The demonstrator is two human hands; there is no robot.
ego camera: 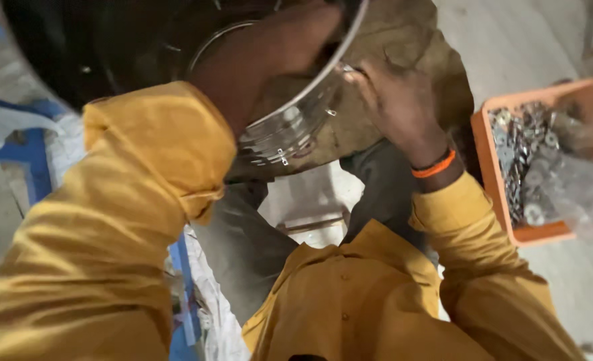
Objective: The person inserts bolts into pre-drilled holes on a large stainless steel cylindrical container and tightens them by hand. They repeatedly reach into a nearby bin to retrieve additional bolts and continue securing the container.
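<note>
The left hand (269, 60) reached inside the steel vessel (289, 134), steadying it, its fingers hidden, while the right hand (393, 100) pinched its rim, beside the orange tray (504, 230) of washers (524, 160).

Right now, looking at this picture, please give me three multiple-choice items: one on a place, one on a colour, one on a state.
1. Where is the orange tray?
A. beside the person's right arm
B. on the person's lap
C. inside the metal vessel

2. What colour is the band on the right wrist?
A. blue
B. orange
C. white

3. Where is the left hand?
A. resting on the tray
B. hanging free
C. reaching inside the metal vessel

Answers: 1 A, the tray of small metal parts lies on the floor at that side. 2 B, it matches the tray's colour. 3 C, the hand passes over the shiny rim, while the right hand touches the rim outside.
</note>
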